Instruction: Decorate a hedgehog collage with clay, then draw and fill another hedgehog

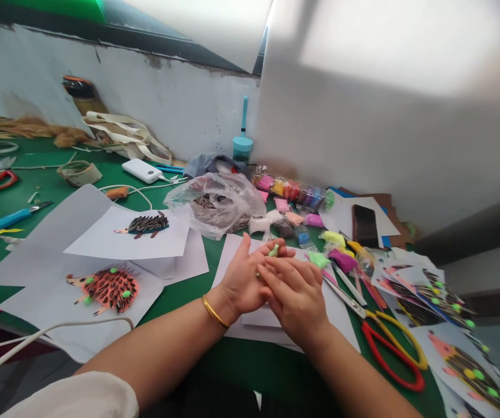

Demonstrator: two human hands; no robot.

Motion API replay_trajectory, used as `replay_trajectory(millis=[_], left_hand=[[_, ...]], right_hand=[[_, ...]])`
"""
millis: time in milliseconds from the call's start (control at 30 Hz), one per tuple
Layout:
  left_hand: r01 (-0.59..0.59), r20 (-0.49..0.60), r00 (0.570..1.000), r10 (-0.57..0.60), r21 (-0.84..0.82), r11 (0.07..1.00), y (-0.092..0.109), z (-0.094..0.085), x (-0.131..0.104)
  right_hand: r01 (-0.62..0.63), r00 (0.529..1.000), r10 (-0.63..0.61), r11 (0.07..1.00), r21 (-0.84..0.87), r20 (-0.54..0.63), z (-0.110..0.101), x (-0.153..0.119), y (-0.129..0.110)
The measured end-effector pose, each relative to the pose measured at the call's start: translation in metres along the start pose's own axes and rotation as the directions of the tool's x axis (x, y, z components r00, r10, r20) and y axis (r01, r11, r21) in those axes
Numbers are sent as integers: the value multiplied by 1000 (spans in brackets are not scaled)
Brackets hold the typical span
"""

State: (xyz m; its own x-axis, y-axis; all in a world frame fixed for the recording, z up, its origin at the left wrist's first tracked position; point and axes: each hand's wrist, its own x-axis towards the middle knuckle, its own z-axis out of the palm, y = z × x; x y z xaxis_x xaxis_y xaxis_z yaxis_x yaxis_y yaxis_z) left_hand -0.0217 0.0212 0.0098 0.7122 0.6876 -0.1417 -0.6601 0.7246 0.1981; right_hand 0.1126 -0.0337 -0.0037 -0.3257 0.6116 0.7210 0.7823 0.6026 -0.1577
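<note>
My left hand [246, 278], with a gold bracelet at the wrist, lies palm up over white paper [337, 307]. A small piece of light green clay [273, 251] rests on its fingers. My right hand [298, 293] lies on the left palm, its fingers pressed together; whatever is under its fingertips is mostly hidden, with only a speck of green showing. Just right of the hands is a lump of green clay [318, 259].
Scissors [358, 310] lie at the right beside hedgehog pictures [463, 363]. More hedgehog pictures [105, 288] are at the left, near a cable. Behind the hands are a plastic bag of seeds [217, 203], clay packets [293, 191] and a phone [364, 225].
</note>
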Motion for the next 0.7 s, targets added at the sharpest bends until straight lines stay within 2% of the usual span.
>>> replay_trajectory(millis=[100, 200, 267, 367, 433, 533, 633, 700], left_hand=[[-133, -7, 991, 133, -39, 990, 10, 2, 0], [-80, -38, 996, 79, -36, 996, 11, 0, 0], [-24, -58, 998, 22, -34, 999, 8, -1, 1], [-53, -29, 998, 52, -32, 998, 8, -2, 1], [-73, -13, 997, 73, -32, 997, 8, -3, 1], [-24, -24, 999, 23, -30, 999, 6, -6, 2], [17, -15, 1000, -18, -54, 998, 3, -6, 3], [-3, 5, 1000, 4, -63, 998, 3, -5, 3]], right_hand=[[60, 993, -59, 998, -8, 100, 3, 1, -5], [112, 981, -105, 993, -37, 164, 8, -1, -6], [93, 984, -78, 992, -90, 161, 10, -2, -5], [40, 992, -23, 990, -136, 124, 8, -3, -2], [69, 989, -54, 992, -106, 136, 7, -4, -2], [114, 980, -100, 991, -77, 173, 8, -4, -3], [64, 987, -48, 992, -107, 152, 9, -4, -2], [64, 990, -53, 994, -84, 133, 8, -4, -2]])
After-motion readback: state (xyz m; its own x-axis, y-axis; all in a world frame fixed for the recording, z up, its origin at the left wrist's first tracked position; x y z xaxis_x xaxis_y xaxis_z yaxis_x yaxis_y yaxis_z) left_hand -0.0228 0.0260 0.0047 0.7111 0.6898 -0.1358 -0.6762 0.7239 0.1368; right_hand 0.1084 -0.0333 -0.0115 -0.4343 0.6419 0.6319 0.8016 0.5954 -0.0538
